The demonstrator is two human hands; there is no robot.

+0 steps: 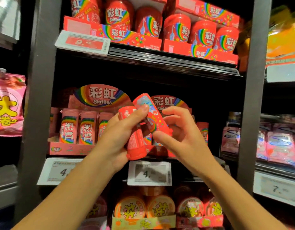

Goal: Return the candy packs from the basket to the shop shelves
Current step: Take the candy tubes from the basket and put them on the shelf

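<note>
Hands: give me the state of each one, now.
Left hand: grips two red Skittles tubes.
Right hand: fingers curled at the upper tube; whether it grips cannot be told.
</note>
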